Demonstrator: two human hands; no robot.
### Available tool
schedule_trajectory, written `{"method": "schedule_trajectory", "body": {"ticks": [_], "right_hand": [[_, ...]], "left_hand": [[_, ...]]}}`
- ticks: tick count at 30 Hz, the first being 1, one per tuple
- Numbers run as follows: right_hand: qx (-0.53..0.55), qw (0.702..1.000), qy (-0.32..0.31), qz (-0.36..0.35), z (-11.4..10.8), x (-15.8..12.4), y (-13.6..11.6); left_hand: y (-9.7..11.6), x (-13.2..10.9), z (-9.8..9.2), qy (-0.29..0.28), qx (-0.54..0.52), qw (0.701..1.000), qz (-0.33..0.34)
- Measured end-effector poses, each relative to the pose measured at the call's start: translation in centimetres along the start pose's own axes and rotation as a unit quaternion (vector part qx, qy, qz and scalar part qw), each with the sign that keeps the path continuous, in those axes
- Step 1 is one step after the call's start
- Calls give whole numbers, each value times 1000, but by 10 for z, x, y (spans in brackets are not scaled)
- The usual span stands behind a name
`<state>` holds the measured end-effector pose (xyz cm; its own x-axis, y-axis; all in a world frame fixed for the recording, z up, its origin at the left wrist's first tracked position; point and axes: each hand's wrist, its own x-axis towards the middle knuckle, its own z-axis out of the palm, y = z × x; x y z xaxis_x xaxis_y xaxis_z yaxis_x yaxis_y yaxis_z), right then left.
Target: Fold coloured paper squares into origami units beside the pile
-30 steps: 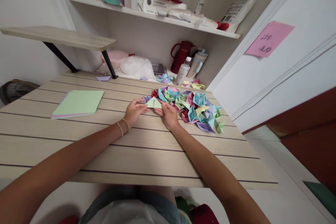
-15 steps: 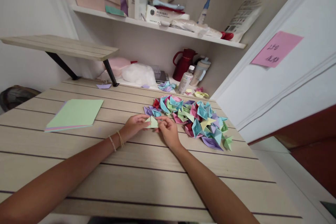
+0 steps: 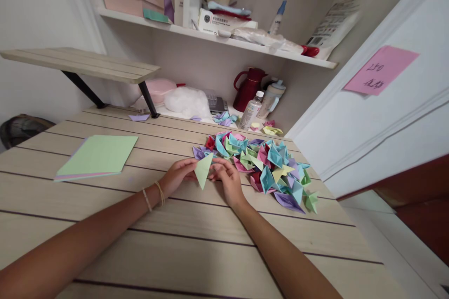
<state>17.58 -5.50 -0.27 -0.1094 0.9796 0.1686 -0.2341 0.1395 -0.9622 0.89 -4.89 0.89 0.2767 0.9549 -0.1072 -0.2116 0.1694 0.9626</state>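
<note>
A light green piece of folded paper [image 3: 203,171], shaped like a triangle with one point downward, is held up just above the table. My left hand [image 3: 183,175] pinches its left edge between thumb and fingers. At its upper right corner, my right hand [image 3: 226,178] has its fingers curled and closed on the edge; the exact fingertip contact is partly hidden. Right behind and beside my right hand lies a heap of folded paper boats [image 3: 268,161] in blue, green, purple, pink, red and yellow.
A stack of square paper sheets [image 3: 98,156], green on top, lies at the left. A small raised shelf [image 3: 84,63] stands behind it. Along the back are a plastic bottle [image 3: 251,111], a red jug [image 3: 248,88], a tumbler [image 3: 271,98] and a white plastic bag [image 3: 187,102].
The folded green paper has been turned between my hands, from a low, wide shape to a longer triangle pointing down. My right hand's fingers have shifted slightly. The camera view has moved a little.
</note>
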Motion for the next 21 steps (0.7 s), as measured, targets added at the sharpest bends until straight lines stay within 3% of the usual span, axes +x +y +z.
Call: {"method": "schedule_trajectory", "body": {"ticks": [6, 15, 21], "right_hand": [[-61, 998, -7, 7, -2, 0, 6], [-72, 997, 12, 17, -6, 3, 11], [-66, 997, -27, -3, -2, 1, 6]], "left_hand": [[0, -1, 0, -22, -4, 1000, 12], [0, -3, 0, -50, 31, 998, 12], [-5, -3, 0, -31, 33, 998, 37]]}}
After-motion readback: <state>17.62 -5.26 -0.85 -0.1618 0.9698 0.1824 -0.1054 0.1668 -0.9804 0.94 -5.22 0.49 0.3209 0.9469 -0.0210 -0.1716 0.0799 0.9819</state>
